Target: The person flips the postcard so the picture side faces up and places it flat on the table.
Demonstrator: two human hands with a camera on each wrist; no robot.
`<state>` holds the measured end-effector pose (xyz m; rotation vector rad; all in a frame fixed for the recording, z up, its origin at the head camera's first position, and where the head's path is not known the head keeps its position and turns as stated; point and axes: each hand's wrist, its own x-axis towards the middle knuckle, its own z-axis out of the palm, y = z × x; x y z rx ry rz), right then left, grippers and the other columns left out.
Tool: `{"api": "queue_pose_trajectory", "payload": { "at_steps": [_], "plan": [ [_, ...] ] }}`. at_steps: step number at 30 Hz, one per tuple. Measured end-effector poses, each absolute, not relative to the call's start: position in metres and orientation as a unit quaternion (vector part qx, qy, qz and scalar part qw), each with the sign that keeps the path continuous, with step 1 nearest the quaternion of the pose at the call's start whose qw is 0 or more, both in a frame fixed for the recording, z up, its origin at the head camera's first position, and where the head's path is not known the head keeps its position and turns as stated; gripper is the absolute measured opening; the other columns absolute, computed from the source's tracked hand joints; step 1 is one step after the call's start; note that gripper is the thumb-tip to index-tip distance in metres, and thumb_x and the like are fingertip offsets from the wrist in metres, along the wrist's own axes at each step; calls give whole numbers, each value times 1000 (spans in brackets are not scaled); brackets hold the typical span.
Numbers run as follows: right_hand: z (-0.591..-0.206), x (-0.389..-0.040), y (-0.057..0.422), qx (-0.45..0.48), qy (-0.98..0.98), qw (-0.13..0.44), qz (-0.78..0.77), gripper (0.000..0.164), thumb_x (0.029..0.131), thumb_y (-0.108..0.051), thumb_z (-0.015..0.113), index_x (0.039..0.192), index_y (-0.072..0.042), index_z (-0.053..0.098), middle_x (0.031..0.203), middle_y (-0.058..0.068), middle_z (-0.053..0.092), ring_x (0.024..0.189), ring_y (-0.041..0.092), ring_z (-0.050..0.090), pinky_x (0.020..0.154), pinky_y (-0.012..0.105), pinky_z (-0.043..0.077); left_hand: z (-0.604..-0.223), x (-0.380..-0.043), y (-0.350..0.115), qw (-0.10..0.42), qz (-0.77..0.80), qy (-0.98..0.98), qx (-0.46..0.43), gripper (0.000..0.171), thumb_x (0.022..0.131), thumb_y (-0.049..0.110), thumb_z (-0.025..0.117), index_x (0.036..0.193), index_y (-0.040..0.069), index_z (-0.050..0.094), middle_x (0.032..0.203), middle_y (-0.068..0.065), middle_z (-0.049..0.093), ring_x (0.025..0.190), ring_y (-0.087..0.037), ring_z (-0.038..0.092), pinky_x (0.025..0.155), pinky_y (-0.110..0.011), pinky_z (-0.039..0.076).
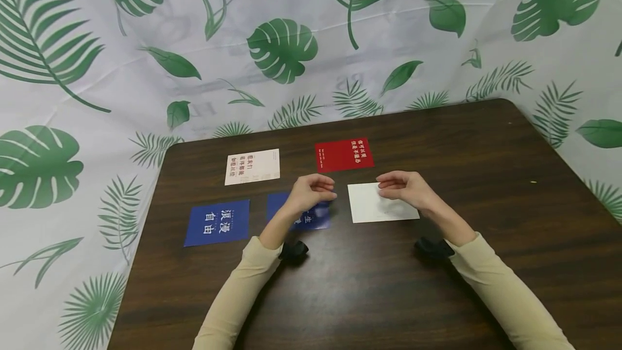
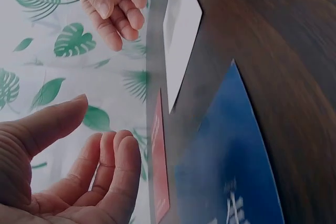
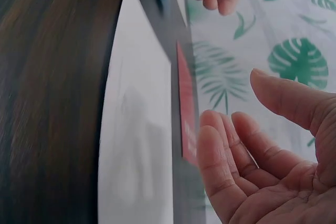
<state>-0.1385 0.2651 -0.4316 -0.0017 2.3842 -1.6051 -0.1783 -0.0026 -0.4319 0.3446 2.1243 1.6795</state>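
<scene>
My left hand (image 1: 311, 193) hovers above a blue card (image 1: 316, 220) with white lettering, hiding part of it. Its fingers are loosely bent, with a gap to the thumb and nothing between them in the left wrist view. Over the right part of a blank white card (image 1: 364, 207) is my right hand (image 1: 405, 187), likewise relaxed and holding nothing, as the right wrist view shows. Behind the white card lies a red card (image 1: 344, 156) with white writing. A cream card (image 1: 259, 165) with reddish-brown characters and a second blue card (image 1: 214, 224) lie farther left.
All the cards lie flat on a dark wood-grain table (image 1: 486, 188) with rounded far corners. A white cloth (image 1: 218, 64) printed with green leaves hangs behind it. Dark wrist mounts (image 1: 293, 251) sit under both cream sleeves (image 1: 243, 290). A small pale fleck (image 1: 533, 181) is at right.
</scene>
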Motion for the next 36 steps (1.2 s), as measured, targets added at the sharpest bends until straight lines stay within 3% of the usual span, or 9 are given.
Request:
{"api": "queue_pose_trajectory", "payload": {
  "at_steps": [7, 17, 25, 36],
  "plan": [
    [-436, -133, 286, 20, 827, 130, -547, 45, 85, -14, 70, 123, 5, 55, 112, 23, 60, 86, 12, 62, 76, 31, 52, -439, -180, 17, 212, 597, 764, 119, 34, 77, 1, 73, 109, -7, 64, 100, -20, 66, 79, -16, 63, 73, -26, 53],
    [-441, -129, 298, 35, 838, 107, -533, 46, 84, -15, 71, 122, 7, 56, 112, 23, 61, 83, 6, 61, 72, 25, 51, -440, -181, 33, 204, 575, 784, 112, 34, 75, 1, 75, 106, -6, 64, 98, -20, 65, 75, -15, 62, 68, -24, 52],
    [-442, -129, 308, 50, 848, 79, -521, 45, 84, -11, 71, 120, 10, 55, 110, 24, 61, 81, 2, 60, 71, 16, 49, -441, -183, 41, 186, 521, 827, 99, 38, 71, 5, 79, 105, -5, 64, 82, -10, 64, 66, -12, 56, 59, -21, 46],
    [-450, -135, 317, 100, 834, 114, -530, 49, 85, -3, 67, 126, 15, 47, 85, 9, 61, 70, 10, 62, 69, 27, 55, -451, -184, 51, 185, 476, 851, 124, 46, 71, 3, 78, 112, -7, 59, 78, -10, 64, 54, -10, 51, 51, -21, 44]
  ]
}}
